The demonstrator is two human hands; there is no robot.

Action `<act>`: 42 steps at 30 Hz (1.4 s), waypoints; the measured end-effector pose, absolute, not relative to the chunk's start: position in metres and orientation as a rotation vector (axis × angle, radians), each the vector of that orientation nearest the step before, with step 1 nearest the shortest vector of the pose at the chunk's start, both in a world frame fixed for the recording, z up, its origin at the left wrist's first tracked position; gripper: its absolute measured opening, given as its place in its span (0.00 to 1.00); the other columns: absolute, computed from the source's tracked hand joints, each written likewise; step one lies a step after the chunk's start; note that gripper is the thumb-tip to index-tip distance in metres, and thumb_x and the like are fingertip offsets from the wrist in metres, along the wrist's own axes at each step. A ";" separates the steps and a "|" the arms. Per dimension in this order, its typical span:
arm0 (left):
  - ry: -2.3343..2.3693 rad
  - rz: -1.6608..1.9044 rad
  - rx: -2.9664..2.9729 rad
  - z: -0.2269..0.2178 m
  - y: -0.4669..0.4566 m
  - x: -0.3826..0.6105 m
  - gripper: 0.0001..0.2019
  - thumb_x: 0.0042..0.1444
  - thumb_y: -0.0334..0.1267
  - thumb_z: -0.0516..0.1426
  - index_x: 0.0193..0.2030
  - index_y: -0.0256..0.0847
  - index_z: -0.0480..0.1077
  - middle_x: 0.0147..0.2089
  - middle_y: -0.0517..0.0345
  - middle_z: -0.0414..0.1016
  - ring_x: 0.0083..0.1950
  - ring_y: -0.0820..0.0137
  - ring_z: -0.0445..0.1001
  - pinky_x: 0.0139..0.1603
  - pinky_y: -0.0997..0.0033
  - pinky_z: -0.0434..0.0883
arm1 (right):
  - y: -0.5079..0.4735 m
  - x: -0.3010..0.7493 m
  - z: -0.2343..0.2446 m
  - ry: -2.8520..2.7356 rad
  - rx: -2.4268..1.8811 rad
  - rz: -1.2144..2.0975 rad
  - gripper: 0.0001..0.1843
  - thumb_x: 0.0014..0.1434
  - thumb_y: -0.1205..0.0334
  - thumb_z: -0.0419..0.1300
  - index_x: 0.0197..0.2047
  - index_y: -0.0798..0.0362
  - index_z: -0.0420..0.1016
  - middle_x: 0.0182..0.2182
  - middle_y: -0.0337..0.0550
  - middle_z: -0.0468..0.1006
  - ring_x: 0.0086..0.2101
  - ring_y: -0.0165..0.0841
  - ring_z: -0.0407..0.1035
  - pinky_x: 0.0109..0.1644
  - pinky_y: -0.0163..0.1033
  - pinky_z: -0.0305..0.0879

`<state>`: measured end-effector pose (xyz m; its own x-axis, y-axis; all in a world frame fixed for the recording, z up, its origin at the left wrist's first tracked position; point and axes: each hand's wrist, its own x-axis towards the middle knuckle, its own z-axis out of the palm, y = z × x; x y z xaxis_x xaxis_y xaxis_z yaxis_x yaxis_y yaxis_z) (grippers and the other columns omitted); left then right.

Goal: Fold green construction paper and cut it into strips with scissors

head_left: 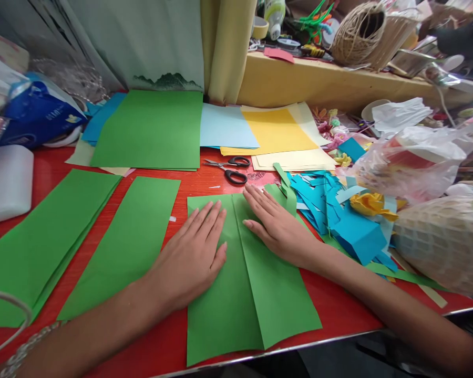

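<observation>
A green sheet of paper (224, 315) with a lengthwise crease down its middle lies unfolded near the table's front edge. My left hand (197, 252) rests flat on its left half, fingers stretched out. On the right half, near the top, my right hand (271, 223) lies flat with its fingers extended. Neither hand grips anything. To the left is a narrow green strip of paper (130, 241), and further left a stack of folded green paper (51, 236). Black-handled scissors (232, 167) lie beyond the creased sheet, blades pointing left.
Blue paper scraps (327, 205) are heaped at the right beside a net-covered bundle (445, 241). Behind are a green paper stack (153, 131) and yellow sheets (279, 128). A twine roll (358, 34) stands on the ledge. A white cable (8, 296) curves at the lower left.
</observation>
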<state>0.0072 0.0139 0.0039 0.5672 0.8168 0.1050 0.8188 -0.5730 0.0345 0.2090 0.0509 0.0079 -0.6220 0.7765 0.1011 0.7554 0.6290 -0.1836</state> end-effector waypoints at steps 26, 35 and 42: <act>-1.556 -0.163 -2.705 -0.006 0.009 0.015 0.33 0.61 0.50 0.39 0.65 0.26 0.47 0.68 0.41 0.43 0.69 0.60 0.41 0.66 0.56 0.49 | 0.038 0.200 0.000 -2.792 -1.356 0.077 0.37 0.65 0.46 0.34 0.66 0.67 0.43 0.65 0.53 0.40 0.64 0.37 0.32 0.66 0.46 0.37; -1.566 -0.215 -2.671 -0.006 0.005 0.019 0.32 0.61 0.49 0.39 0.64 0.23 0.48 0.68 0.38 0.44 0.68 0.57 0.43 0.66 0.54 0.51 | 0.038 0.199 0.002 -2.764 -1.352 0.133 0.36 0.65 0.47 0.34 0.66 0.66 0.44 0.65 0.53 0.41 0.64 0.36 0.32 0.67 0.46 0.37; -1.596 -0.223 -2.666 -0.004 0.003 0.022 0.32 0.61 0.49 0.39 0.64 0.22 0.48 0.68 0.37 0.44 0.68 0.56 0.43 0.66 0.54 0.50 | 0.038 0.199 0.001 -2.776 -1.358 0.125 0.36 0.65 0.46 0.34 0.66 0.67 0.44 0.65 0.53 0.40 0.64 0.37 0.31 0.67 0.46 0.36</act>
<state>0.0215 0.0033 -0.0044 0.4647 0.8750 0.1359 0.8787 -0.4746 0.0509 0.1985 0.0376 0.0009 -0.6138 0.7894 0.0080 0.7855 0.6117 -0.0939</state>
